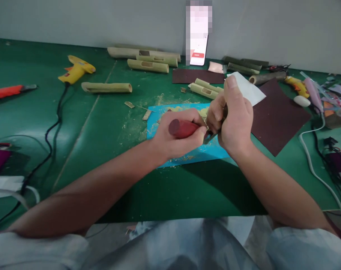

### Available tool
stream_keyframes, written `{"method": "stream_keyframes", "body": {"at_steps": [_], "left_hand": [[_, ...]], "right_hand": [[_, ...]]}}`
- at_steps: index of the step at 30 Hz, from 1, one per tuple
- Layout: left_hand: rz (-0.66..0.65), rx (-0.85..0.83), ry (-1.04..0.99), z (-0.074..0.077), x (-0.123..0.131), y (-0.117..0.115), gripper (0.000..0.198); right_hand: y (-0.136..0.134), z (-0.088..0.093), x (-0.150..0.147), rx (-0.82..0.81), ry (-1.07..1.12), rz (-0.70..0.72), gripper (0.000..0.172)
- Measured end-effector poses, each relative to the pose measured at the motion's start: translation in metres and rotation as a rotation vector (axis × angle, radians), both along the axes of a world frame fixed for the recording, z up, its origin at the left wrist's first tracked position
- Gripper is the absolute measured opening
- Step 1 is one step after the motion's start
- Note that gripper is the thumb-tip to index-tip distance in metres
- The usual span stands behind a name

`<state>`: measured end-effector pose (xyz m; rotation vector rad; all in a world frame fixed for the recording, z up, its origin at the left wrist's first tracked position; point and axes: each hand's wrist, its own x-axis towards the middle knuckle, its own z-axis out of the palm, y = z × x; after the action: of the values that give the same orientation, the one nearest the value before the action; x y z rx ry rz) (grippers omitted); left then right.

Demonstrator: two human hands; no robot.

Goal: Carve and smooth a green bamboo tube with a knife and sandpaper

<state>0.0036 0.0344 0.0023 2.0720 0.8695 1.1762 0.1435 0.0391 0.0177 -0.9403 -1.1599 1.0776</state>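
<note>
My left hand (177, 131) is closed around a tool with a thick, dark red handle (184, 128); its working end is hidden by my fingers. Close against it, my right hand (234, 120) is closed with the thumb up, gripping a narrow dark piece (212, 137) that looks like bamboo. Only small parts of that piece show between my fingers. Both hands are above a bright blue mat (184, 159) strewn with pale shavings. Just beyond my right hand lie short bamboo tubes (202, 90) with a cut opening.
More bamboo tubes (147, 65) lie by the wall, and one tube (107, 87) at left. A yellow glue gun (76, 70) trails a black cord. A phone (198, 37) leans on the wall. Brown sheets (277, 116), white paper (247, 88) and another glue gun (296, 85) lie at right.
</note>
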Motion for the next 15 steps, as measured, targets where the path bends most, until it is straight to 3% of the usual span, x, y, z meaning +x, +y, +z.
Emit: {"method": "stream_keyframes", "body": {"at_steps": [4,8,15], "left_hand": [[-0.049,0.065,-0.052,-0.0020,-0.0016,-0.0022,0.009],[0.071,0.051,-0.099,-0.0015,-0.0014,-0.0044,0.012],[-0.004,0.033,-0.033,-0.0021,-0.0023,-0.0066,0.008]], "right_hand": [[0.0018,0.0004,0.0023,-0.021,0.002,0.010,0.067],[0.0045,-0.0001,0.0037,0.003,0.089,0.026,0.065],[-0.0015,0.0016,-0.0002,0.024,0.016,0.000,0.067]]}}
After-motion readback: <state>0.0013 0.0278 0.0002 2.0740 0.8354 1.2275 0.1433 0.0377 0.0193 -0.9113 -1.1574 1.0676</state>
